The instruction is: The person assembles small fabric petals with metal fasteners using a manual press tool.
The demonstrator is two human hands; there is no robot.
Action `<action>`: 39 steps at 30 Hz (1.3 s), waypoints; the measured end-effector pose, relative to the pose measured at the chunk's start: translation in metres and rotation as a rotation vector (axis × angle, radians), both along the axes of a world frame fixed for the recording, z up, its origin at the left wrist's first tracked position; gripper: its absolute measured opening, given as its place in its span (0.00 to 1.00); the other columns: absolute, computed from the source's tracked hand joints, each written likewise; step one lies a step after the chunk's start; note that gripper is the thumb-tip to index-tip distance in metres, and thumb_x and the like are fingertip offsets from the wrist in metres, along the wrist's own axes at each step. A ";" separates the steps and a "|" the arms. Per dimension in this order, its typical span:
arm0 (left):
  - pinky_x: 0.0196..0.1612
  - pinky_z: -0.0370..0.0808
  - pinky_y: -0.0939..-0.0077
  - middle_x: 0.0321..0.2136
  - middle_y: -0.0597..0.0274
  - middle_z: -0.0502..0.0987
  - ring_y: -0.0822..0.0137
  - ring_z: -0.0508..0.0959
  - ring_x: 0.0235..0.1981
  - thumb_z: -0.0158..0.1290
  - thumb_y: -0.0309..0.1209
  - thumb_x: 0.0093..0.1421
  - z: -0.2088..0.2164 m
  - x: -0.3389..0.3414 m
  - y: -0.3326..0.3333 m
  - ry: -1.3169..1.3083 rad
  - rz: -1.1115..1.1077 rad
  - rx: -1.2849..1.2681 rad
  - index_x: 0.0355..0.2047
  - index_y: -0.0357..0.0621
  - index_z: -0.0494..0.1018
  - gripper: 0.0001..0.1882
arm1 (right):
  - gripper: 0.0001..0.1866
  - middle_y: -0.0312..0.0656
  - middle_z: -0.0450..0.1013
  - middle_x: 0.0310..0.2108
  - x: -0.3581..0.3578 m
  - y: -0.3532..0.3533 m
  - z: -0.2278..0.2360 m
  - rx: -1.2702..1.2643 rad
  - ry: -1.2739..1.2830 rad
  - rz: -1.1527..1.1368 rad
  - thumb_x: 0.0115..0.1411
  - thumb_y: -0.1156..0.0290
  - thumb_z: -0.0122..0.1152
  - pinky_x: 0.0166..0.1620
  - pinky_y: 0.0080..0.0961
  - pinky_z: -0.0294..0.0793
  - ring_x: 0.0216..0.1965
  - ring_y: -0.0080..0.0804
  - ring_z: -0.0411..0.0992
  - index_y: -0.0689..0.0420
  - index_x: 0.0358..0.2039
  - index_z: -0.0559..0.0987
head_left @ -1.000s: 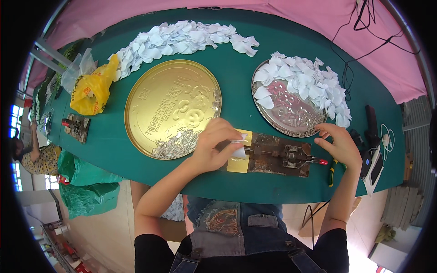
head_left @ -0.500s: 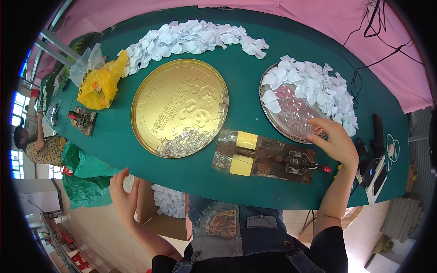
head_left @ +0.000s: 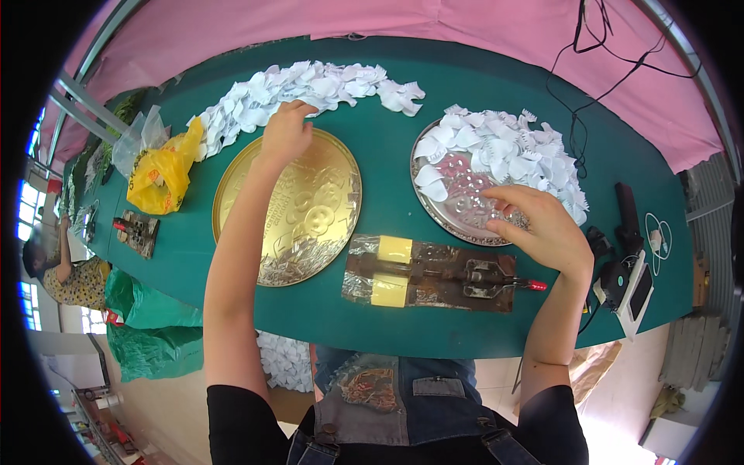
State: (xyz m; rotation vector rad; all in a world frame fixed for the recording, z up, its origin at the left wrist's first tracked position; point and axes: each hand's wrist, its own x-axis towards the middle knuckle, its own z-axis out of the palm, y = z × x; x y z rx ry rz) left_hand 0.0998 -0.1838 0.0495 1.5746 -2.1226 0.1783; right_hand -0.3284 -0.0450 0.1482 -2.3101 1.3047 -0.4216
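My left hand (head_left: 287, 133) reaches over the far rim of the round gold tray (head_left: 240, 182), at the near edge of a long heap of white petal-shaped pieces (head_left: 260, 97). Its fingers are slightly bent and apart from the thumb, with nothing visible in them. Above the near right rim of a round silver tray (head_left: 451, 208), my right hand (head_left: 542, 229) is open, thumb and fingers apart. White toothed pieces (head_left: 504, 147) cover the tray's far and right side. Small thin metal strips (head_left: 298, 260) lie in the gold tray, partly hidden by my left forearm.
Between me and the trays lies a clamp tool with a red-tipped lever (head_left: 488, 275), bearing two yellow pads. A yellow bag (head_left: 163, 182) and a second clamp (head_left: 138, 232) are at left. Black devices and cables (head_left: 616, 279) sit at right. Another person (head_left: 70, 267) works far left.
My left hand has moved from beside the table's near edge up and across the gold tray to the white heap. My right hand stays by the silver tray. The whole view has shifted slightly.
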 end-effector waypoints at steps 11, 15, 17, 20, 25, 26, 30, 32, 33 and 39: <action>0.46 0.79 0.59 0.41 0.54 0.76 0.54 0.78 0.46 0.59 0.25 0.53 -0.033 -0.012 -0.078 -0.451 0.223 0.022 0.35 0.43 0.82 0.08 | 0.22 0.45 0.75 0.52 0.018 -0.051 -0.079 0.041 -0.039 0.051 0.60 0.62 0.62 0.57 0.38 0.71 0.54 0.45 0.72 0.55 0.54 0.78; 0.44 0.79 0.60 0.40 0.56 0.74 0.54 0.77 0.46 0.59 0.24 0.54 -0.037 -0.004 -0.080 -0.247 0.179 -0.051 0.31 0.42 0.80 0.04 | 0.25 0.43 0.70 0.61 0.018 -0.053 -0.096 -0.087 -0.071 0.177 0.59 0.66 0.63 0.61 0.38 0.69 0.61 0.44 0.68 0.51 0.58 0.76; 0.43 0.78 0.59 0.39 0.57 0.73 0.55 0.77 0.45 0.58 0.24 0.54 -0.042 0.002 -0.079 -0.249 0.178 -0.063 0.31 0.42 0.79 0.04 | 0.26 0.43 0.69 0.62 0.016 -0.054 -0.101 -0.154 -0.023 0.231 0.58 0.67 0.64 0.62 0.37 0.69 0.62 0.44 0.67 0.50 0.59 0.76; 0.42 0.78 0.59 0.40 0.57 0.74 0.56 0.77 0.44 0.58 0.25 0.55 -0.044 0.007 -0.076 -0.266 0.216 -0.078 0.33 0.42 0.79 0.05 | 0.23 0.43 0.72 0.56 0.019 -0.055 -0.101 -0.074 -0.026 0.247 0.55 0.69 0.66 0.58 0.38 0.71 0.57 0.44 0.70 0.52 0.54 0.78; 0.43 0.76 0.64 0.37 0.55 0.80 0.54 0.80 0.40 0.55 0.24 0.60 -0.015 -0.008 -0.052 0.315 0.032 -0.287 0.36 0.40 0.77 0.04 | 0.13 0.42 0.72 0.41 0.023 -0.056 -0.094 0.002 0.008 0.168 0.54 0.70 0.67 0.50 0.40 0.73 0.46 0.44 0.72 0.56 0.41 0.79; 0.46 0.75 0.68 0.35 0.55 0.81 0.59 0.82 0.39 0.55 0.24 0.61 -0.009 -0.018 -0.039 0.517 -0.019 -0.136 0.37 0.38 0.77 0.05 | 0.13 0.42 0.72 0.41 0.025 -0.053 -0.095 0.004 0.007 0.170 0.54 0.70 0.67 0.50 0.40 0.73 0.46 0.44 0.72 0.56 0.41 0.79; 0.43 0.76 0.74 0.30 0.63 0.81 0.72 0.81 0.35 0.56 0.22 0.59 0.015 -0.070 0.046 0.855 -0.285 0.423 0.35 0.38 0.77 0.03 | 0.15 0.42 0.72 0.39 0.028 -0.050 -0.106 -0.228 -0.055 0.110 0.54 0.69 0.68 0.49 0.38 0.73 0.45 0.43 0.72 0.56 0.42 0.80; 0.40 0.76 0.75 0.27 0.64 0.81 0.72 0.81 0.33 0.56 0.21 0.57 0.024 -0.086 0.090 0.644 -0.443 0.531 0.33 0.38 0.77 0.03 | 0.15 0.42 0.72 0.38 0.034 -0.052 -0.111 -0.285 -0.034 0.164 0.55 0.68 0.68 0.48 0.37 0.73 0.45 0.43 0.73 0.56 0.44 0.80; 0.40 0.77 0.74 0.27 0.63 0.81 0.71 0.81 0.33 0.56 0.22 0.57 0.025 -0.093 0.107 0.631 -0.462 0.597 0.32 0.38 0.77 0.03 | 0.15 0.42 0.72 0.38 0.037 -0.053 -0.113 -0.297 -0.004 0.160 0.56 0.69 0.67 0.48 0.37 0.73 0.45 0.43 0.73 0.55 0.45 0.80; 0.36 0.78 0.74 0.24 0.60 0.79 0.69 0.81 0.28 0.57 0.23 0.55 0.016 -0.110 0.147 0.602 -0.500 0.826 0.30 0.36 0.75 0.03 | 0.10 0.41 0.78 0.28 0.047 -0.061 -0.120 -0.492 -0.085 0.200 0.61 0.71 0.62 0.39 0.36 0.76 0.31 0.39 0.78 0.56 0.42 0.83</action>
